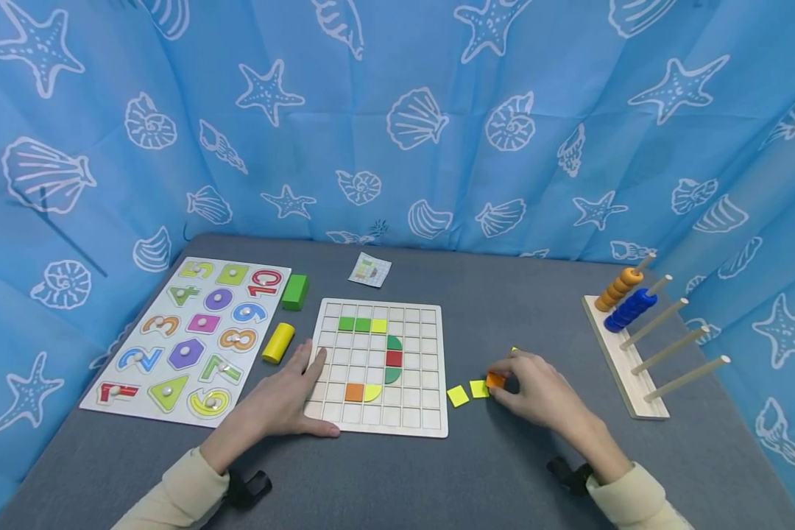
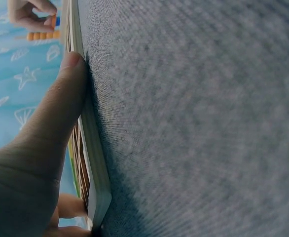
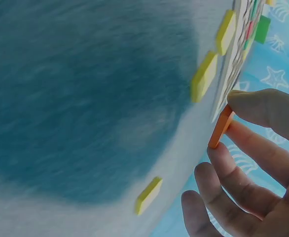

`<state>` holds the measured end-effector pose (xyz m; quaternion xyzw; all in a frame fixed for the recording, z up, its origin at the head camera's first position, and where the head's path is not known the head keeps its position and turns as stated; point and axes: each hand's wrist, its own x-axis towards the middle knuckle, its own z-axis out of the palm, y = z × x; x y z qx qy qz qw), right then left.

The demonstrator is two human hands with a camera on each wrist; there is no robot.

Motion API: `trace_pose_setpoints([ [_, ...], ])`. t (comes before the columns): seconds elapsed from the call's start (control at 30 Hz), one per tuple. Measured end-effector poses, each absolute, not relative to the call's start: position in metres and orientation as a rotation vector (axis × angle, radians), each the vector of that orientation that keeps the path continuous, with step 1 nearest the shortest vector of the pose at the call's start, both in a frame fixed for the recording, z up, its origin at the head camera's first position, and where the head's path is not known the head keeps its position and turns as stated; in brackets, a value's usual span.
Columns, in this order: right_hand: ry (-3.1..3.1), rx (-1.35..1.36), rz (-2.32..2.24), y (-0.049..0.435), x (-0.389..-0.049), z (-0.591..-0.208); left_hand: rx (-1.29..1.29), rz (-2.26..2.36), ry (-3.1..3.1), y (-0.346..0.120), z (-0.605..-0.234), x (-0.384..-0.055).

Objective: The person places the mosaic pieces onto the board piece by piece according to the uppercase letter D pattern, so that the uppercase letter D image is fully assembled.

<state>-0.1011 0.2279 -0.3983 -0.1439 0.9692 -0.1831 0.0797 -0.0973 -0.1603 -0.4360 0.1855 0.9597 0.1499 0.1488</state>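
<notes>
My left hand (image 1: 281,397) rests at the near left corner of the wooden grid board (image 1: 411,416). In the left wrist view its thumb lies along the board's front edge, and the fingers reach up the left side. Right of the board, my right hand (image 1: 539,386) pinches an orange square tile (image 3: 222,127) between thumb and fingers, above the table. Two yellow square tiles (image 1: 458,396) lie between that hand and the board. A third yellow tile (image 3: 148,196) is mostly hidden behind the hand in the head view. Green, yellow, red and orange tiles sit in the board's cells.
A number puzzle board (image 1: 132,324) lies on the left, with a green block (image 1: 295,292) and a yellow cylinder (image 1: 278,343) beside it. Behind the grid board is a small pattern card (image 1: 369,270). A peg stand (image 1: 626,361) with orange and blue beads stands at the right.
</notes>
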Motion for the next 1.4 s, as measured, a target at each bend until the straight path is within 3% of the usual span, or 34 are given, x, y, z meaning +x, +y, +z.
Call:
trace_pose_setpoints([
  [1.4,2.778,-0.988,-0.646,0.085,-0.107,-0.410,0.543,0.447,2.762,-0.160,-0.436,-0.097],
])
